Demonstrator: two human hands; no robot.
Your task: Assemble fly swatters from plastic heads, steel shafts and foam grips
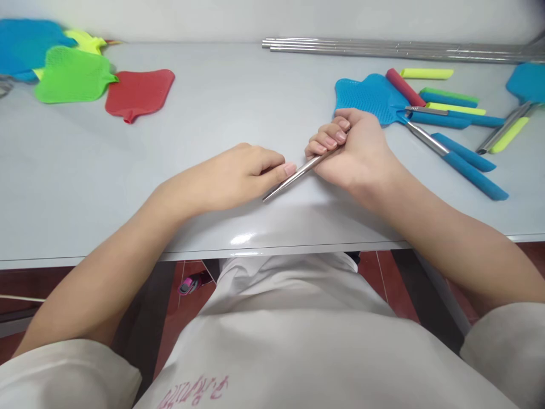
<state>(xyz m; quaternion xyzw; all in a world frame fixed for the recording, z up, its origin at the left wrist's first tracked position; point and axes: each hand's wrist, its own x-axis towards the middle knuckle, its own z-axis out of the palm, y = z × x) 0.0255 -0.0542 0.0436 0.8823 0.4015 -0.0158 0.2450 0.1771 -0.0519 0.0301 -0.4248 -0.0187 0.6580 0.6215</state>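
Observation:
A thin, shiny metal rod (304, 168) slants above the front part of the table, its lower end pointing to the left. My right hand (353, 145) is closed around the rod's upper part, fingers curled over it. At the lower part, my left hand (238, 173) has its thumb laid against the rod and its fingers bent behind; their exact hold is partly hidden. Just beyond my right hand lies a blue fly swatter head (368, 94), with a metal shaft and a blue grip (477, 176) reaching toward the right.
Blue, green and yellow swatter heads (74, 74) overlap at the left, with a red swatter head (142, 91) beside them. Several long metal tubes (383, 48) lie along the wall. Loose coloured grips (426, 74) are scattered at the right. The table edge (255, 250) runs before my body.

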